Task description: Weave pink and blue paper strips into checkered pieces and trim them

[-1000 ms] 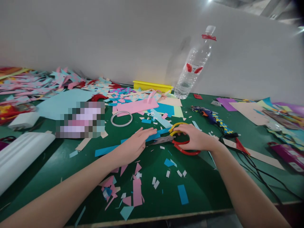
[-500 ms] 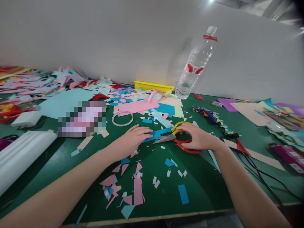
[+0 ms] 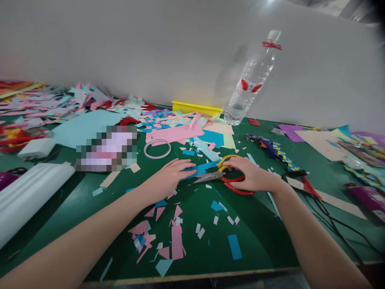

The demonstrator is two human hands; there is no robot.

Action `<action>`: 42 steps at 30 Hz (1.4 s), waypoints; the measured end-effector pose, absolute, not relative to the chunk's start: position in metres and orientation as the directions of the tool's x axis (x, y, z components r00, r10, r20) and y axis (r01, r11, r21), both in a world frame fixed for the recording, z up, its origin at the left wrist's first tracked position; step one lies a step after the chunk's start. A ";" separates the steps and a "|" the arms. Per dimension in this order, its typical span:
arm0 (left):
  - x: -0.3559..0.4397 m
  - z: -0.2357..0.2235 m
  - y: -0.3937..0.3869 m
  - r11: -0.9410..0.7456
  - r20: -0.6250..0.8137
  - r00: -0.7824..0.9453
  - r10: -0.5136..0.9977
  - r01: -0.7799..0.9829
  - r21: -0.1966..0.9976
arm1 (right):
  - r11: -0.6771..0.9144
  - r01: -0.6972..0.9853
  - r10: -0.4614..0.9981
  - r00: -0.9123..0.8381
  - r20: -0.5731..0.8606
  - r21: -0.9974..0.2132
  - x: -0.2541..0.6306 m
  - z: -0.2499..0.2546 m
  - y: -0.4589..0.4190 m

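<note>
My right hand (image 3: 245, 173) grips a pair of scissors (image 3: 212, 176) by its handles, one loop yellow and one red. The blades point left and look partly apart, close to a blue paper strip (image 3: 204, 167). My left hand (image 3: 173, 176) is closed on the left end of that strip, fingers over it. Whether the blades are cutting into the paper, I cannot make out. Around both hands lie paper scraps: a pink piece (image 3: 177, 243), a blue rectangle (image 3: 234, 247) and several small white bits (image 3: 201, 232).
Behind the hands lie a tape ring (image 3: 157, 156), pink paper (image 3: 177, 133) and a yellow strip-shaped holder (image 3: 197, 107). A clear bottle (image 3: 249, 84) leans at the grey wall. Left are a blurred-out phone-like object (image 3: 106, 150) and a white box-like object (image 3: 33, 196); right, black cords (image 3: 333, 220).
The view has shifted slightly, so everything sits a little further right. Hands, scissors and blue strip keep nearly the same places relative to one another.
</note>
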State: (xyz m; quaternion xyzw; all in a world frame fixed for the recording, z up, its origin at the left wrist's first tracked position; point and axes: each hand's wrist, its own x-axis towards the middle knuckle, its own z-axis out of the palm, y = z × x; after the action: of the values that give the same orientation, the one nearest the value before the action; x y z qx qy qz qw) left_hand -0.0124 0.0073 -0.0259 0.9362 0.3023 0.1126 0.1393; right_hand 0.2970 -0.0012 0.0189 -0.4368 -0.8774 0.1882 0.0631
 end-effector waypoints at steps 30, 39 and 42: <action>-0.014 -0.038 0.013 -0.775 0.169 0.777 0.606 0.530 0.345 | 0.555 0.754 0.783 -0.616 -0.085 -0.351 0.280 0.016 -0.004; -0.008 -0.031 0.009 -0.771 0.172 0.762 0.625 0.566 0.293 | 0.564 0.752 0.781 -0.620 -0.076 -0.343 0.283 0.020 -0.004; -0.006 -0.023 0.004 -0.743 0.268 0.694 0.668 0.599 0.299 | 0.554 0.760 0.788 -0.610 -0.080 -0.341 0.285 0.022 -0.005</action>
State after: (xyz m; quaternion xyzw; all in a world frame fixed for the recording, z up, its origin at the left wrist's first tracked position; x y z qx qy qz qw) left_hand -0.0064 0.0041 -0.0229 0.9155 0.3461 0.1821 0.0946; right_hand 0.2847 -0.0046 0.0219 -0.4395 -0.8804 0.1731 0.0411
